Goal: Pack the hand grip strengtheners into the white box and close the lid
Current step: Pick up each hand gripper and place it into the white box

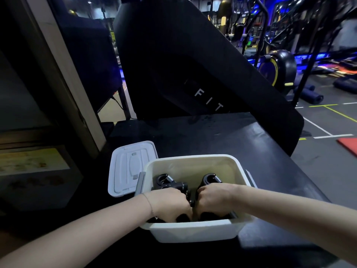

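Observation:
The white box (195, 232) stands open on a black surface near its front edge. Both hands are down inside it. My left hand (170, 204) is closed around a black hand grip strengthener (170, 182) with a metal spring at its top. My right hand (212, 200) is closed around a second black strengthener (209, 179), also with a spring. The lower handles are hidden by my fingers. The white lid (131, 167) lies flat on the surface, just left of the box and touching its grey side latch (140, 183).
The black tabletop (222, 136) stretches behind the box. A large black padded gym machine (193, 60) rises at its far edge. A window frame (58, 74) stands at the left. Gym floor with exercise equipment and a red mat (347, 145) lies at the right.

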The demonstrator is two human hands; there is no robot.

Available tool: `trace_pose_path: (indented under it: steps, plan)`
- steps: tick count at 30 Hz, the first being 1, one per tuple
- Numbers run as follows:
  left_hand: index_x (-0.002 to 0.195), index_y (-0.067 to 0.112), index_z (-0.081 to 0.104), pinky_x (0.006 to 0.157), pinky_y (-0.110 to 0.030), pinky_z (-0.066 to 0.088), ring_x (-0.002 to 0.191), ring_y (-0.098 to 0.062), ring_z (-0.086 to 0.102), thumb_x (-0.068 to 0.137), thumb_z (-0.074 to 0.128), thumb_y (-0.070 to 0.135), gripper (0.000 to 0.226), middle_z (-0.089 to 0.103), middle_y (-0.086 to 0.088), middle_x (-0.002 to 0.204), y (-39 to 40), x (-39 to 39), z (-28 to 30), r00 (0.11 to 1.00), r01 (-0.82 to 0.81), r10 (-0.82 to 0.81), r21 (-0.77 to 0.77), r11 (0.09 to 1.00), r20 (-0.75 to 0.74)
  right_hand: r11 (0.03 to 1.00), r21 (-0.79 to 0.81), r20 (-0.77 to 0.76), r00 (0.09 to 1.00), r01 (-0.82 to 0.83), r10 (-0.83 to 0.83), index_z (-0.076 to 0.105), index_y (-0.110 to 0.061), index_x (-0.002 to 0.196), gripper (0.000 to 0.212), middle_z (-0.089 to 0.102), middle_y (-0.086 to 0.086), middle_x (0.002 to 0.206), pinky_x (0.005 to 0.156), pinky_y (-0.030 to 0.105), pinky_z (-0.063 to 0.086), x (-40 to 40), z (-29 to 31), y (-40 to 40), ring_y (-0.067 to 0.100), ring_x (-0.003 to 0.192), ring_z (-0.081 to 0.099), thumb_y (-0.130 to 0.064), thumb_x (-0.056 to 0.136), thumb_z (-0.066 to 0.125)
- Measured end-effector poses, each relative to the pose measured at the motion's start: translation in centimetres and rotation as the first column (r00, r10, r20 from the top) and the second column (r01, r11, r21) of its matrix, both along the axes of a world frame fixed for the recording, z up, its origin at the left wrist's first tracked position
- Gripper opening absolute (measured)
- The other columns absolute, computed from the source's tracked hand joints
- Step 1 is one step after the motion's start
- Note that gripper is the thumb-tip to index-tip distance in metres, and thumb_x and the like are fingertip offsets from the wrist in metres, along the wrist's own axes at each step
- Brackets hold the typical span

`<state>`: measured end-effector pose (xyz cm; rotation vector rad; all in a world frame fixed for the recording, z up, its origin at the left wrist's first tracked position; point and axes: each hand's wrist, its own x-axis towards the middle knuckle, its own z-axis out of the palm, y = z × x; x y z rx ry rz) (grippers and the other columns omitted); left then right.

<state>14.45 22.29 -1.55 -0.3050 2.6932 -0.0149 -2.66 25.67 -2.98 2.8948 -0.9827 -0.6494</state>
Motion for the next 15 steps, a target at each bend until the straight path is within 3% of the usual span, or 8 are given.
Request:
trace_pose_path:
  steps: [5,11,15]
  plan:
    - [0.114,0.013,0.067,0.064,-0.038,0.041,0.087,-0.04,0.06,0.081,0.054,0.006,0.036,0.067,-0.021,0.092,0.36,-0.63,-0.11,0.998,0.006,-0.002,-0.063,0.998,0.06,1.0,-0.012,-0.021,1.0,0.01,-0.01,0.064,-0.015,0.105,0.031,0.068,0.012,0.098,0.073,0.041,0.053,0.06,0.2,-0.22,0.035,0.092,0.062,-0.006,0.078,0.052]
    - [0.114,0.014,0.067,0.06,-0.035,0.036,0.084,-0.04,0.061,0.08,0.054,0.004,0.038,0.067,-0.02,0.092,0.38,-0.83,0.14,0.996,0.061,-0.054,-0.099,0.993,0.077,0.999,-0.002,0.002,0.999,0.042,-0.042,0.065,-0.013,0.104,0.029,0.067,0.014,0.1,0.076,0.041,0.05,0.24,0.34,0.07,0.036,0.095,0.061,-0.005,0.08,0.051]
    - [0.112,0.013,0.065,0.06,-0.034,0.033,0.093,-0.037,0.06,0.079,0.058,0.011,0.033,0.067,-0.017,0.098,-0.12,-0.29,-0.1,1.0,0.012,-0.012,-0.028,1.0,0.015,0.998,-0.043,-0.018,0.998,0.054,-0.055,0.065,-0.017,0.098,0.025,0.069,0.009,0.099,0.088,0.043,0.049,0.08,0.08,-0.07,0.031,0.097,0.062,-0.008,0.078,0.053]
